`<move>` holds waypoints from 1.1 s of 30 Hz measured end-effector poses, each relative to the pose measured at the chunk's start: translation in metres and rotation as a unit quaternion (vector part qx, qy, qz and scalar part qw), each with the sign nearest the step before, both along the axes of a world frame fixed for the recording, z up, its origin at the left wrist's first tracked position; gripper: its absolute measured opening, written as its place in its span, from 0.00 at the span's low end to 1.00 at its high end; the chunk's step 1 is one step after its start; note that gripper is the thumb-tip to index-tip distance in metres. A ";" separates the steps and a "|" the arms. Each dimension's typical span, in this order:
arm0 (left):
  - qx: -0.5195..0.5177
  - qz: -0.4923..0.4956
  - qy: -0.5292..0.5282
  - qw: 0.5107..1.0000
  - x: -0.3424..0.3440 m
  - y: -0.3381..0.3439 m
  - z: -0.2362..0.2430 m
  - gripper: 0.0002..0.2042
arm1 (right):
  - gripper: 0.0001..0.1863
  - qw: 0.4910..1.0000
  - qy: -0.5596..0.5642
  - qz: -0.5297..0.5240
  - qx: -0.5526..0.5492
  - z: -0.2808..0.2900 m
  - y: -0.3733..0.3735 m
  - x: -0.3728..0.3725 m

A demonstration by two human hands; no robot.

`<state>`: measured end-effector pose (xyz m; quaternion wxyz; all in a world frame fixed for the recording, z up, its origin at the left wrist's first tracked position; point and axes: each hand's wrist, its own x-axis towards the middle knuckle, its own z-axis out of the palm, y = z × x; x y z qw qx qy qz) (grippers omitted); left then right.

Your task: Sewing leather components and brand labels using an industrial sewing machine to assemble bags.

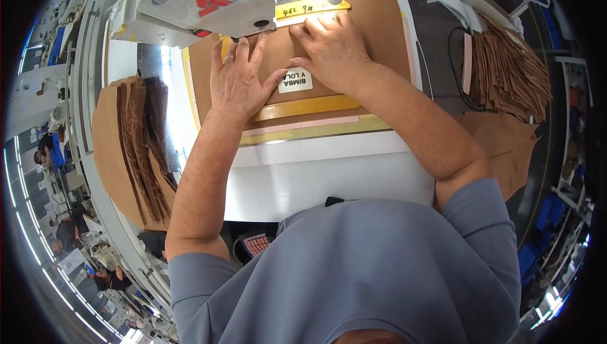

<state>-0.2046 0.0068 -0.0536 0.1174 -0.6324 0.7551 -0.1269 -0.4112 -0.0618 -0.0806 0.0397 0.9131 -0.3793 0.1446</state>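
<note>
A brown fabric piece (272, 56) lies in front of me on a flat template with a yellow edge (316, 134). My left hand (243, 81) rests flat on the fabric's left part, fingers spread, fingertips close to the machine head. On the right part lies my right hand (335, 50), its fingers apart and its fingertips by a yellow strip (310, 10). Between the two thumbs shows a white printed label (296, 81). A wider yellow strip (303, 108) crosses the brown piece below the label. Neither hand grips anything.
A white sewing machine head (202, 2) hangs over the work at the upper left. Stacks of brown pieces lie at the left (129, 154) and right (509, 69); another brown piece (506, 148) is beside my right elbow. The white tabletop (329, 183) shows nearer me.
</note>
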 end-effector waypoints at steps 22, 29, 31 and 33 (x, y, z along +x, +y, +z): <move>0.014 0.044 -0.024 0.999 0.023 0.006 0.004 0.37 | 0.27 0.998 0.044 0.009 -0.043 0.003 0.001 -0.020; -0.001 0.046 -0.012 0.999 0.030 0.008 0.004 0.35 | 0.24 0.999 -0.015 0.037 -0.029 -0.002 0.000 -0.015; 0.002 0.055 -0.020 0.998 0.033 0.009 0.002 0.34 | 0.24 0.999 -0.015 0.039 -0.018 0.000 0.002 -0.012; -0.011 0.047 -0.008 0.999 0.039 0.010 0.001 0.34 | 0.24 0.999 -0.036 0.037 0.001 0.003 0.003 -0.009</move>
